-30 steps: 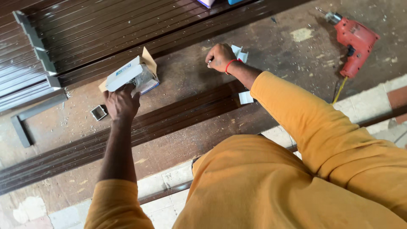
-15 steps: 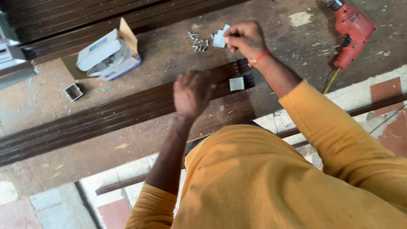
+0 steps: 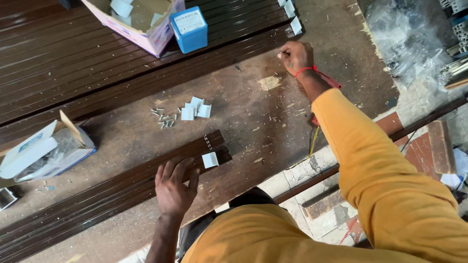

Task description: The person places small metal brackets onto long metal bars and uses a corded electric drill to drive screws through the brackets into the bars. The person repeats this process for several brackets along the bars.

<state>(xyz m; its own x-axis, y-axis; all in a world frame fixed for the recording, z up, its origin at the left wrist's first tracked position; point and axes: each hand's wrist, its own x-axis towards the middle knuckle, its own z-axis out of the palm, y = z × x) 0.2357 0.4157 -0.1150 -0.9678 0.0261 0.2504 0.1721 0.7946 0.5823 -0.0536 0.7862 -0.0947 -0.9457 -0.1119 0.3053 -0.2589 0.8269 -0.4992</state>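
Two hands work apart: left hand [image 3: 174, 187] lies flat, fingers spread, on the dark brown profile [image 3: 112, 190] (beside a small white bracket [image 3: 210, 159]); right hand [image 3: 295, 56] is fisted, contents hidden.

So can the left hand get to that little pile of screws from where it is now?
Probably yes. The left hand lies flat on the dark profile, and the screws lie on bare bench just beyond it, with nothing between; the white brackets sit beside them.

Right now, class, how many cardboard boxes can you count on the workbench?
3: an open white-and-blue box at the left edge, a large open pink-edged box at top, and a small closed blue box beside it. More may lie outside the picture.
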